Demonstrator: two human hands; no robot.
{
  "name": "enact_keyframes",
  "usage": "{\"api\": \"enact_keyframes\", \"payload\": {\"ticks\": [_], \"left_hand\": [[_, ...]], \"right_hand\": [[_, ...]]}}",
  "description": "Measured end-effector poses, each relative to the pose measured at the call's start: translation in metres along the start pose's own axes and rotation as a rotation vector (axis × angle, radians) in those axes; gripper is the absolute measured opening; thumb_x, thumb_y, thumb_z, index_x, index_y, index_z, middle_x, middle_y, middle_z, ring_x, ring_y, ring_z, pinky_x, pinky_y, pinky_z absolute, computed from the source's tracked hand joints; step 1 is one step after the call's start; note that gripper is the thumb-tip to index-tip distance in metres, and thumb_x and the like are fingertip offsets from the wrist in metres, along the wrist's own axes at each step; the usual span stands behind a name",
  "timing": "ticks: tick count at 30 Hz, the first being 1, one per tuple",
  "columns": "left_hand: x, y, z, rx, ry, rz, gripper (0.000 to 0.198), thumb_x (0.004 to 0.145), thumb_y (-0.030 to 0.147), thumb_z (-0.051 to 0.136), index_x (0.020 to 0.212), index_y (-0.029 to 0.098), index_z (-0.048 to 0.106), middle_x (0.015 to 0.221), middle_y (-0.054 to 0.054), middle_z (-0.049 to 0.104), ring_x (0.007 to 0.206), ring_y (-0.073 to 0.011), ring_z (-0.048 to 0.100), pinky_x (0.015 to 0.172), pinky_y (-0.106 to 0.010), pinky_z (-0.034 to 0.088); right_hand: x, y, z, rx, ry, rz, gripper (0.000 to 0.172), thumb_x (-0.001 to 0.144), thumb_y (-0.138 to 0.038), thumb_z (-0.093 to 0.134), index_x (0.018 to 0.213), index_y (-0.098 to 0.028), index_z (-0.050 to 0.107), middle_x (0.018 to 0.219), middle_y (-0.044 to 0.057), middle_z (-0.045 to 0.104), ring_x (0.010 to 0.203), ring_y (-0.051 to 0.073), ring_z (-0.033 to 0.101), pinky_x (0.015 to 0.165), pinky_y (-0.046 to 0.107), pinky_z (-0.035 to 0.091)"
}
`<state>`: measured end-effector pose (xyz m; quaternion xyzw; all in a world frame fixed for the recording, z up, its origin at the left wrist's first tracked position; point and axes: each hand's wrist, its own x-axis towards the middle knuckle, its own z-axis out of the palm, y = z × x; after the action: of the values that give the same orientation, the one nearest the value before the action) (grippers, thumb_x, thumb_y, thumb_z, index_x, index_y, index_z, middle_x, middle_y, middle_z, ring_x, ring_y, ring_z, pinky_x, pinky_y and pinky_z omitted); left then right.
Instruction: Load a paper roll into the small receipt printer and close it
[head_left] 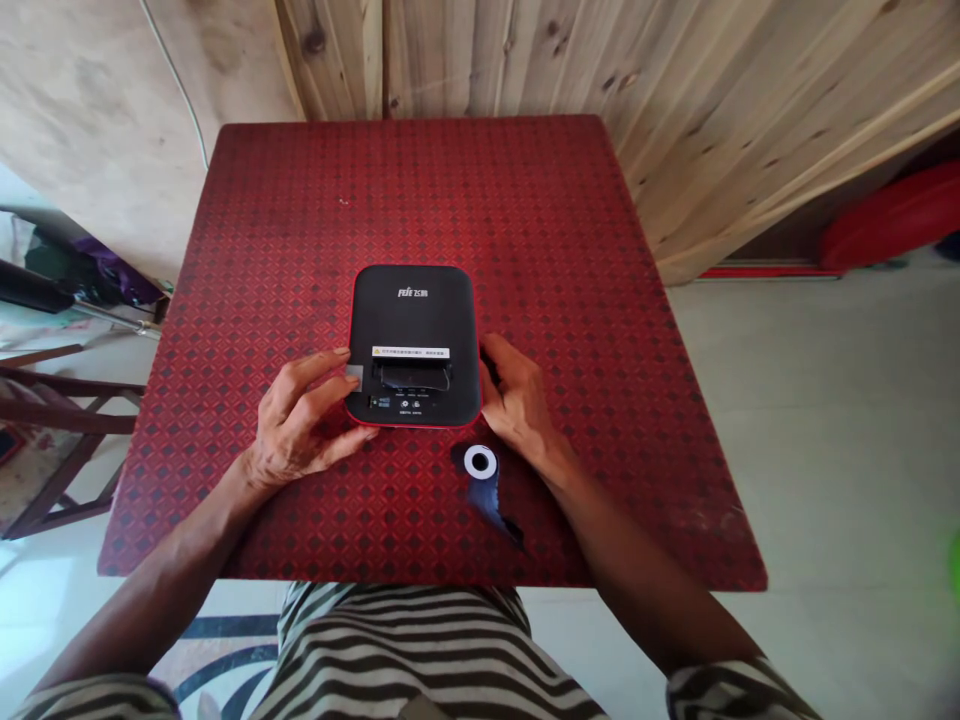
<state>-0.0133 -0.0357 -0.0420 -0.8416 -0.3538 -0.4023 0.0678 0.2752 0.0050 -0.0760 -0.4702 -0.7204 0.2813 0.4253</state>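
Note:
A black flat device with a red rim [414, 320] lies in the middle of the red patterned table [525, 220]. It carries a white label strip and a slot near its front end. My left hand [304, 420] rests at the device's left front corner, fingers curled, pinching a small grey card-like piece [353, 378] against the edge. My right hand [516, 400] presses its fingers against the device's right side. A dark scrap with a white ring [481, 462] lies on the table just in front of the device, by my right wrist.
The table stands against a wooden plank wall [600, 60]. A wooden chair frame [52, 400] and clutter are to the left. A red object [892, 215] lies on the pale floor at the right. My striped clothing shows at the bottom.

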Motion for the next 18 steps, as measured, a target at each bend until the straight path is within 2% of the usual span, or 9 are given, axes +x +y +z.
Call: {"api": "enact_keyframes", "payload": {"ticks": [8,14,18], "left_hand": [[-0.0006,0.0015,-0.0023,0.005,-0.011,-0.037,0.063,0.088,0.045,0.085,0.143,0.026,0.059,0.135,-0.012,0.072,0.116,-0.0268,0.074,0.094,-0.041,0.067],[-0.0002,0.0028,-0.0025,0.026,-0.023,-0.057,0.061,0.090,0.048,0.083,0.140,0.026,0.058,0.133,-0.012,0.071,0.117,-0.0262,0.073,0.092,-0.041,0.068],[0.0008,0.0048,-0.0021,-0.016,-0.019,-0.100,0.060,0.088,0.046,0.085,0.138,0.024,0.059,0.138,-0.015,0.068,0.120,-0.0264,0.072,0.095,-0.041,0.067]], "right_hand": [[0.0001,-0.0016,-0.0011,-0.041,0.007,-0.042,0.021,0.106,-0.029,0.048,0.086,-0.024,0.055,0.092,0.003,0.071,0.088,0.019,0.070,0.077,0.034,0.056],[-0.0001,0.0003,0.0000,-0.060,0.000,-0.027,0.021,0.107,-0.036,0.047,0.098,-0.023,0.061,0.094,0.004,0.071,0.086,0.019,0.068,0.073,0.033,0.054],[-0.0007,0.0011,0.0012,-0.060,0.024,-0.052,0.022,0.107,-0.035,0.047,0.103,-0.021,0.064,0.096,0.005,0.072,0.085,0.018,0.068,0.074,0.033,0.054]]}}
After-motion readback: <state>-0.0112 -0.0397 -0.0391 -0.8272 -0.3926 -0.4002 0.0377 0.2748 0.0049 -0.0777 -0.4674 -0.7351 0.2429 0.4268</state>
